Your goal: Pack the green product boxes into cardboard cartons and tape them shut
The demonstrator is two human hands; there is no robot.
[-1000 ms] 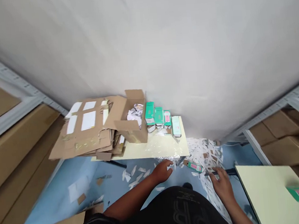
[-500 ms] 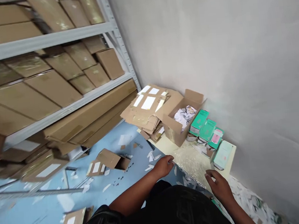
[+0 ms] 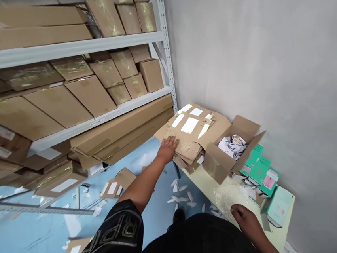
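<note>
My left hand [image 3: 168,148] lies with fingers spread on the near left edge of a stack of flattened cardboard [image 3: 184,141], which carries white labels. My right hand [image 3: 245,219] hovers at the table's near side, its fingers loosely bent and the thumb slightly apart, with nothing visible in them. Beside it lies a crumpled sheet of clear bubble wrap [image 3: 225,200]. Between the hands and farther back stands an open cardboard box [image 3: 216,163] with crumpled printed paper [image 3: 233,147] inside.
Several green boxes [image 3: 254,172] and a pale green one [image 3: 280,207] sit along the table's [image 3: 198,175] wall side. Metal shelving [image 3: 130,105] full of cartons rises at left. Paper scraps [image 3: 178,197] and an opened carton [image 3: 125,177] lie on the blue floor.
My view has turned left. My left hand has reached forward from the table's near edge onto the cardboard stack. The right hand stays near the bubble wrap.
</note>
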